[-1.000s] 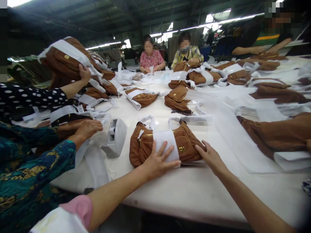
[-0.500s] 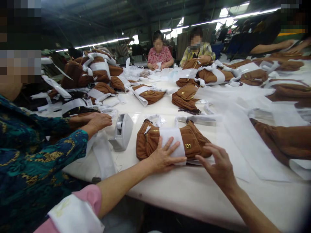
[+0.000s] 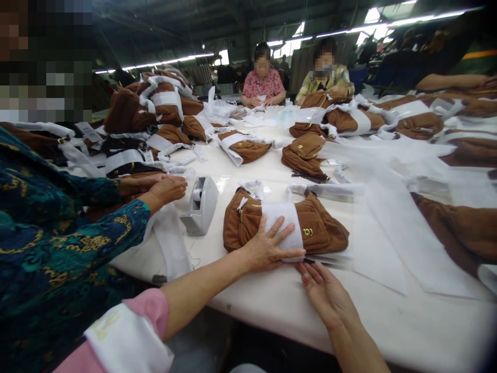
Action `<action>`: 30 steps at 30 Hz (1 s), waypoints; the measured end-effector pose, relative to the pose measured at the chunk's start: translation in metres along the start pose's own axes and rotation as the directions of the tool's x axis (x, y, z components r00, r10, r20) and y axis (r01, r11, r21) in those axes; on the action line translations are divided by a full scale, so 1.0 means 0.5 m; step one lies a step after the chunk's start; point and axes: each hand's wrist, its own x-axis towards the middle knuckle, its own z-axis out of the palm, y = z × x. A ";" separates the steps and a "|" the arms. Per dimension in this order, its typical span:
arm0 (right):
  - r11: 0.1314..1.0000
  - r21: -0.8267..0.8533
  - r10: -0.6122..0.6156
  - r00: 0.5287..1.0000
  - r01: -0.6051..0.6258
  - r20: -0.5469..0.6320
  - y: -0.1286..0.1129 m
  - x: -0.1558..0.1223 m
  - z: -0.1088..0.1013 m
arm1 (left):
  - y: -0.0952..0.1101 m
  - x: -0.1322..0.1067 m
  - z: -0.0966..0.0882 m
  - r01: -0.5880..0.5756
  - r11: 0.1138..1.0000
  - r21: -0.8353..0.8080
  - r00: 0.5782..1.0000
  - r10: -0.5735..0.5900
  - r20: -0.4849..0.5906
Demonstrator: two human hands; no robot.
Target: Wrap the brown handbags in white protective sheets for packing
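A brown bag (image 3: 322, 230) with a gold logo lies on the white table (image 3: 295, 305) in front of me, a white paper band (image 3: 282, 223) wrapped round its middle. My left hand (image 3: 267, 248) lies flat on the band and the bag's front edge, fingers spread. My right hand (image 3: 324, 292) rests on the table just below the bag, fingers stretched towards the lower end of the band, holding nothing.
A grey tape dispenser (image 3: 202, 204) stands left of the bag. A person in a teal patterned sleeve (image 3: 77, 228) works at my left, hands on a bag. Wrapped brown bags pile at back left (image 3: 155, 111) and right (image 3: 349, 122). White paper sheets (image 3: 388, 228) lie to the right. Two people (image 3: 264, 83) sit opposite.
My right hand left the bag's right end and came down to the table below the band. My left hand stayed on the band. The stack of bags held up at far left is now set down.
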 end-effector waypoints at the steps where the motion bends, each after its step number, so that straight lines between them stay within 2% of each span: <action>1: 1.000 0.025 0.009 1.000 -0.008 -0.007 -0.002 0.002 0.006 | -0.002 -0.001 -0.001 0.001 1.000 0.000 1.000 -0.001 0.001; 4: 0.999 0.031 0.027 1.000 -0.026 -0.008 -0.015 0.009 0.025 | -0.009 -0.003 -0.008 0.011 1.000 0.001 1.000 -0.011 0.010; 8: 0.991 -0.133 0.006 1.000 -0.007 -0.008 -0.046 0.014 0.063 | -0.019 -0.005 -0.026 0.087 0.996 0.013 0.996 -0.088 0.016; 13: 0.953 -0.275 -0.118 0.991 0.129 0.055 -0.076 0.001 0.112 | -0.028 -0.001 -0.041 0.230 0.973 0.024 0.973 -0.230 -0.010; 14: 0.946 -0.278 -0.147 0.984 0.168 0.096 -0.078 -0.001 0.118 | -0.033 0.000 -0.043 0.242 0.970 0.010 0.970 -0.242 -0.021; 16: 0.928 -0.272 -0.185 0.950 0.253 0.252 -0.079 -0.005 0.122 | -0.048 0.000 -0.048 0.243 0.969 -0.039 0.968 -0.245 -0.054; 18: 0.902 -0.262 -0.208 0.877 0.343 0.432 -0.074 -0.004 0.119 | -0.067 -0.002 -0.058 0.232 0.967 -0.103 0.964 -0.242 -0.106; 20: 0.868 -0.272 -0.242 0.831 0.416 0.501 -0.063 0.002 0.115 | -0.087 -0.005 -0.071 0.225 0.961 -0.157 0.957 -0.249 -0.150; 25: 0.760 -0.331 -0.384 0.797 0.560 0.466 -0.016 0.022 0.130 | -0.112 -0.006 -0.103 0.230 0.949 -0.215 0.950 -0.267 -0.164; 30: 0.782 -0.285 -0.436 0.813 0.555 0.387 0.010 0.025 0.172 | -0.117 -0.003 -0.116 0.224 0.951 -0.216 0.957 -0.257 -0.139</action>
